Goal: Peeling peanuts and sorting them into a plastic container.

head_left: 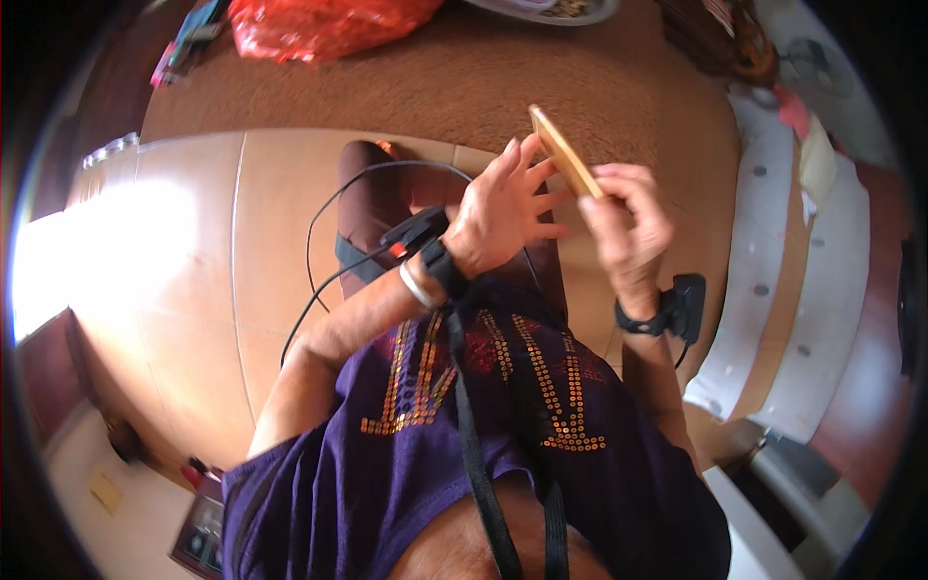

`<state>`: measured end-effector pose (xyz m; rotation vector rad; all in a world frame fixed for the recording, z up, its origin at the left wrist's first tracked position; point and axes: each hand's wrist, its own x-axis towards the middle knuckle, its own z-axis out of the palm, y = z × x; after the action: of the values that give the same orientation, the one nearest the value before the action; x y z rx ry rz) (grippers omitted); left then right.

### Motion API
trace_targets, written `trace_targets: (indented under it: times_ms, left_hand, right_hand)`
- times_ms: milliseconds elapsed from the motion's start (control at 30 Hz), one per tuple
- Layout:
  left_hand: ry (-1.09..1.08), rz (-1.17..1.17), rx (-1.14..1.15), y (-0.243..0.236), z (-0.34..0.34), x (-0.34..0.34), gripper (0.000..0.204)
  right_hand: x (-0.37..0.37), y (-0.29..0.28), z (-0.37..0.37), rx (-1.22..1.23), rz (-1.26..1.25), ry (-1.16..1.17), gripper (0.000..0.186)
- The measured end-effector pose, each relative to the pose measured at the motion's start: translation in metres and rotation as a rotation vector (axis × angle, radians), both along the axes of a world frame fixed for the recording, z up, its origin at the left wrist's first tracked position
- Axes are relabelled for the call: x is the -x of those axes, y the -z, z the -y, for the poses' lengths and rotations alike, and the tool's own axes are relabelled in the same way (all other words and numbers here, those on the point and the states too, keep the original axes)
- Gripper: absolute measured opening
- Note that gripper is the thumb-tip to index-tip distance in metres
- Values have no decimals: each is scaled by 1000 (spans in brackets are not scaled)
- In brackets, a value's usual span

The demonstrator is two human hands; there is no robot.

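Observation:
My right hand [628, 220] is closed on the lower end of a thin, flat, gold-coloured slab [568, 155], pinched between thumb and fingers. The slab is seen nearly edge-on and tilts up to the left, so its broad faces barely show and its kind is unclear. My left hand [503, 211] is open beside it, fingers spread and holding nothing. Its fingertips come close to the slab's left side; whether they touch it I cannot tell. Black straps with small devices circle both wrists, and a pale bangle [416, 287] sits on the left one.
A black cable [311, 242] loops from my left wrist past my knee. Ahead lies a brown textured mat [425, 97], with a red plastic bag [324, 27] and a pale bowl [590, 12] at its far side. A white dotted cushioned surface [749, 280] stands at right.

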<state>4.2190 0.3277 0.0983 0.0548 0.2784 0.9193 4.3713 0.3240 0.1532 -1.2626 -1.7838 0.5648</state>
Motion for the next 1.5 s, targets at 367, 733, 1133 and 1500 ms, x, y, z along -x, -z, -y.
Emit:
trace_targets:
  times_ms: [367,733,1133,1500]
  left_hand:
    - [-73,476,-77,13,-12,33,72]
    - [-91,339,-59,3,-16,52,69]
    - [-114,298,-95,13,-10,51,71]
    - [-121,332,-127,5,-8,52,74]
  right_hand:
    - [28,-5,25,-330,458,-277,25]
    - [41,-1,19,-344,508,-304,26]
    - [40,14,23,-303,605,-280,21]
    - [36,7,20,-309,424,-314,25]
